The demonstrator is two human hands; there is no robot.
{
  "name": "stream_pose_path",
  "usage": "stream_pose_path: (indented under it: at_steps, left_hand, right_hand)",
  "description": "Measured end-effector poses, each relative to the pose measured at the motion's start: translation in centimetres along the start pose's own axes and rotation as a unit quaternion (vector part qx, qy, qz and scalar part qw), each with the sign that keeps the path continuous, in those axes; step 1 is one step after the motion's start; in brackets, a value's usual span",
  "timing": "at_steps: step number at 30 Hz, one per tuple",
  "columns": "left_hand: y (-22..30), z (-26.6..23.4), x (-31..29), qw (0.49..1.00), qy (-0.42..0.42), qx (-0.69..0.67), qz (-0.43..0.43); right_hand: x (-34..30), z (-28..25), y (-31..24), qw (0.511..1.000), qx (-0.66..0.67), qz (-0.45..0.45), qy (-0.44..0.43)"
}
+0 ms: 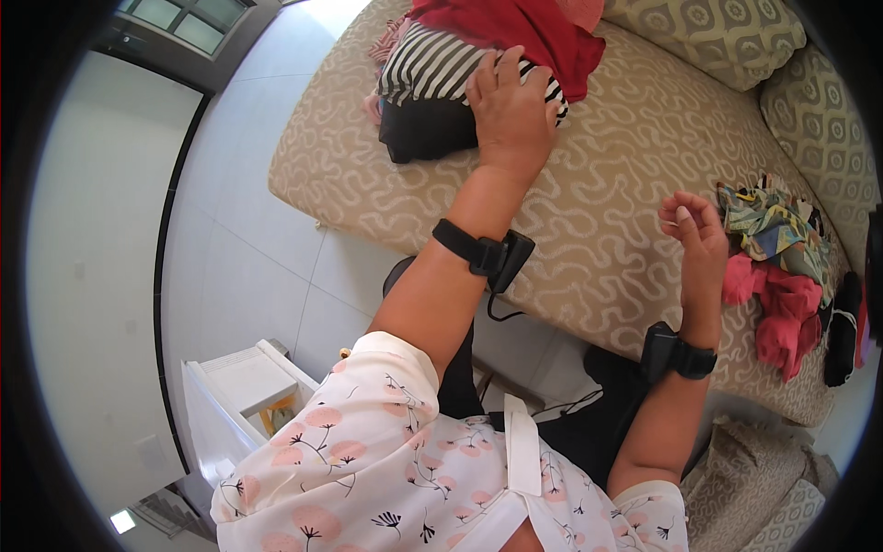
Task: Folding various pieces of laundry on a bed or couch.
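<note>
My left hand (511,115) rests on a pile of clothes at the far middle of the couch, its fingers spread over a black-and-white striped garment (425,66). Beneath that lies a black garment (428,132). Red cloth (547,32) covers the back of the pile, and pinkish cloth pokes out at its left side. Farther right, my right hand (696,225) hovers over the couch with fingers loosely curled and nothing visible in them. Just beside it lies a crumpled multicoloured patterned garment (773,225), with a coral-pink cloth (782,308) nearer to me.
The clothes lie on a beige patterned couch (589,248) with cushions (708,37) along its far right side. A black rolled item (842,331) is at the right edge. A white plastic stand (244,382) stands on the tiled floor at the left, near a door (184,28).
</note>
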State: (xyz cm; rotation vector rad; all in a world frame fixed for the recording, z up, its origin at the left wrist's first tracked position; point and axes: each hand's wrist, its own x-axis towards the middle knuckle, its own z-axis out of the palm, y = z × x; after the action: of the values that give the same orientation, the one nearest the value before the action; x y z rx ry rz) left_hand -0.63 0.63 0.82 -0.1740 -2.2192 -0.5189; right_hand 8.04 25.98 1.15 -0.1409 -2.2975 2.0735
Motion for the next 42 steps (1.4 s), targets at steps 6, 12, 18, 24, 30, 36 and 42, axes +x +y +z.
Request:
stream_pose_path:
  at_steps: [6, 12, 18, 24, 30, 36, 42]
  left_hand:
    - [-2.2, 0.3, 0.2, 0.989, -0.136, 0.049, -0.021]
    - [-1.4, -0.2, 1.4, 0.977, -0.015, -0.212, -0.026]
    - [2.9, -2.8, 1.2, 0.835, -0.18, -0.516, -0.062]
    - [4.8, -2.4, -0.4, 0.752, -0.375, -0.541, -0.039]
    - [0.8, -0.9, -0.2, 0.98, -0.059, -0.187, -0.021]
    - [-0.5, -0.8, -0.9, 0.991, -0.121, -0.028, -0.049]
    - [-0.8, -0.3, -1.3, 0.992, -0.108, -0.044, -0.047]
  right_hand:
    - [-0.2, 0.2, 0.5, 0.998, -0.049, 0.006, -0.038]
    - [-0.5, 0.7, 0.6, 0.994, -0.084, 0.002, -0.067]
    - [0.0, 1.3, 0.2, 0.999, -0.028, 0.015, 0.0]
    - [0.8, 2.3, 0.5, 0.995, 0.057, 0.023, 0.072]
    - [0.2, 3.8, 0.9, 0.976, -0.217, 0.015, -0.026]
    - [0.2, 4.4, 0.5, 0.943, -0.326, -0.064, -0.025]
    - [1.1, 0.9, 0.0, 0.974, 0.063, -0.096, 0.197]
